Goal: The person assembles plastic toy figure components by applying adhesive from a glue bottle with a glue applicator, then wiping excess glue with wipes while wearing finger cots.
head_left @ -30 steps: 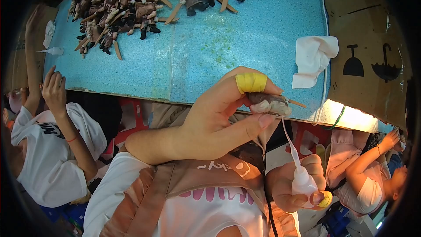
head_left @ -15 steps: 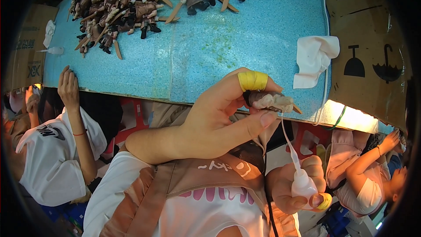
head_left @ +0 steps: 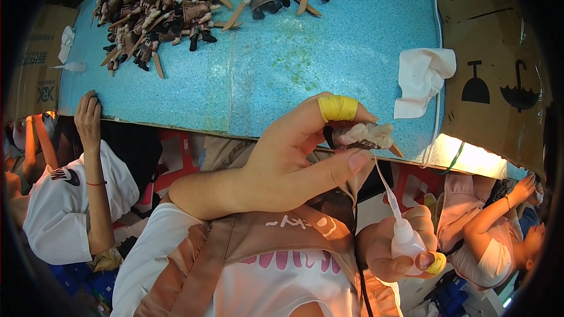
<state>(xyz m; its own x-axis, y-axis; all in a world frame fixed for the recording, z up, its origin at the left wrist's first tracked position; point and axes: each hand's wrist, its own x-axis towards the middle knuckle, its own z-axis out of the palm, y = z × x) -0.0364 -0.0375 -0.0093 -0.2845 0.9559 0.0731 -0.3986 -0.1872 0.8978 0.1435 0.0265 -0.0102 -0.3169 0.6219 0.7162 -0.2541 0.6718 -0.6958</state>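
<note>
My left hand (head_left: 294,158), with yellow tape round a finger, pinches a small figurine (head_left: 367,136) between thumb and fingers. The figurine has a pale, lumpy part, a darker body and a tan, pointed piece jutting out to the right. Much of it is hidden behind my fingers. Lower right, my right hand (head_left: 382,249) is wrapped round a white squeeze bottle (head_left: 406,240) with a long thin nozzle, tape on one finger as well. The nozzle tip points up and meets the underside of the figurine; whether it truly touches is too small to tell.
A heap of similar figurines (head_left: 176,12) with tan blade-like pieces covers the far left of the blue tabletop (head_left: 264,70). At right lie a white cloth (head_left: 420,79), a cable and a cardboard box (head_left: 493,41). Another bottle (head_left: 74,67) stands far left. Co-workers sit on both sides.
The squeeze bottle and my right hand have shifted very slightly; the figurine has turned a little in my left fingers. The co-worker at left has moved an arm and leaned left.
</note>
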